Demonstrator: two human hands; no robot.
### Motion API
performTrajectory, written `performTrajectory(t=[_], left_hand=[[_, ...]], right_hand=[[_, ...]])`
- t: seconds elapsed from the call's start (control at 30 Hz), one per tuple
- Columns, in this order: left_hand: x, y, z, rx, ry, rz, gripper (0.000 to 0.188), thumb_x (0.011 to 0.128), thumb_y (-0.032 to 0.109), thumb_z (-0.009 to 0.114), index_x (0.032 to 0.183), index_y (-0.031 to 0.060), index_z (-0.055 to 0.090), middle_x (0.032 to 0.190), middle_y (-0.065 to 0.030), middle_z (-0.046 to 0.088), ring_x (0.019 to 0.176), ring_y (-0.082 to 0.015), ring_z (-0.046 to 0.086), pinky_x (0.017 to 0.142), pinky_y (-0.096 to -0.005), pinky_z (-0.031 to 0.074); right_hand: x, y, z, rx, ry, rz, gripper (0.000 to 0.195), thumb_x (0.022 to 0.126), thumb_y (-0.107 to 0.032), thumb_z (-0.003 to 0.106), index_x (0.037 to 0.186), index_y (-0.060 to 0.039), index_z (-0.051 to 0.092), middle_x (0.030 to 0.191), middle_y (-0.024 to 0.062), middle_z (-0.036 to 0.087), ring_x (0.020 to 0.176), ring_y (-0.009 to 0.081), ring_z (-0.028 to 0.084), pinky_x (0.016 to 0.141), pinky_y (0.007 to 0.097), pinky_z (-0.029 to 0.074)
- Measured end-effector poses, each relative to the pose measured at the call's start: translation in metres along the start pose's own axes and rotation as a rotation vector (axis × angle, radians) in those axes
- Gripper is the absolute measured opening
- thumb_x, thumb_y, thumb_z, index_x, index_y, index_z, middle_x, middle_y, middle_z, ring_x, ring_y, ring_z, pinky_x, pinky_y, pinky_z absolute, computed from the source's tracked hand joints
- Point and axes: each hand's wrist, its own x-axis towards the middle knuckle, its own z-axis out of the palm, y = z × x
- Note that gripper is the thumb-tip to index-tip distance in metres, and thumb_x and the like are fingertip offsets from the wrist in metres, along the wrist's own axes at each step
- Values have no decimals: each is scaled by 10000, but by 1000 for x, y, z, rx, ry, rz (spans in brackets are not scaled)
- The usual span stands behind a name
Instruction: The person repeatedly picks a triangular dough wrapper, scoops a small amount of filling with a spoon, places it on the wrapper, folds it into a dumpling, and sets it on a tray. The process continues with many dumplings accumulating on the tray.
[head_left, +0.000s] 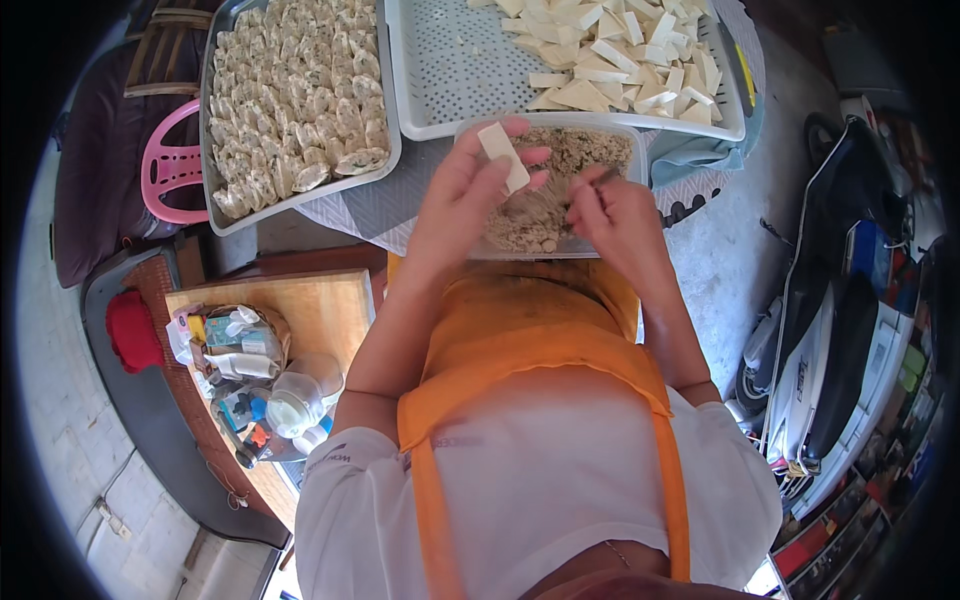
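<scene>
A pale rectangular slice, which looks like tofu (504, 157), is held in the fingers of my left hand (461, 187) above the left side of a plastic tub (639, 150). Crumbly minced filling (585, 146) lies in that tub. Over its right side, my right hand (619, 214) grips a small thin utensil (606, 177); most of it is hidden by my fingers. Beyond the tub, many cut white slices (630, 64) are heaped in a perforated white plastic tray (450, 75). To its left, a metal tray (394, 112) is packed with rows of filled pieces (296, 97).
A light blue cloth (694, 157) hangs at the table's right edge. A pink plastic chair (154, 161) stands by the metal tray. Left of me, a wooden table (322, 289) bears a basket (279, 330) and jars. A scooter (825, 337) is parked at right.
</scene>
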Motion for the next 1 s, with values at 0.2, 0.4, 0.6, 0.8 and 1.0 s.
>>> performTrajectory(t=[0.2, 0.4, 0.6, 0.8, 1.0], left_hand=[[-2, -3, -1, 20, -5, -27, 376, 950, 39, 375, 1326, 19, 381, 1178, -133, 541, 1119, -250, 538, 954, -386, 472], [-1, -2, 4, 116, -13, -141, 443, 941, 41, 397, 1378, 100, 363, 1136, -78, 583, 1127, -169, 528, 870, -279, 469], [-1, -7, 6, 264, -62, -39, 428, 932, 16, 381, 1354, 88, 405, 1157, -60, 584, 1117, -162, 543, 865, -265, 463], [-1, -11, 11, 333, -145, -24, 382, 928, -1, 359, 1287, 58, 475, 1190, -94, 564, 1126, -183, 545, 921, -292, 455], [-7, -1, 3, 50, 58, -74, 331, 902, -35, 405, 1211, 18, 510, 1158, -121, 567, 1111, -220, 552, 956, -352, 466]], right_hand=[[-5, -9, -8, -8, 373, -366, 55, 810, -30, 609, 846, 11, 617, 778, 149, 637, 589, 289, 608, 543, 319, 483], [-13, -20, -2, 10, 346, -792, 199, 706, 69, 636, 884, -5, 589, 758, 107, 629, 568, 260, 588, 490, 324, 468], [-14, -18, 6, -45, 328, -817, 269, 691, 49, 661, 942, -9, 583, 789, 109, 632, 598, 269, 598, 505, 335, 474], [-12, -5, 22, -83, 351, -795, 212, 736, -14, 657, 939, -7, 597, 802, 124, 622, 642, 287, 609, 548, 345, 493], [-2, -10, 5, 376, 435, -102, 171, 899, -99, 525, 831, 4, 642, 673, 144, 602, 603, 299, 615, 577, 361, 496]])
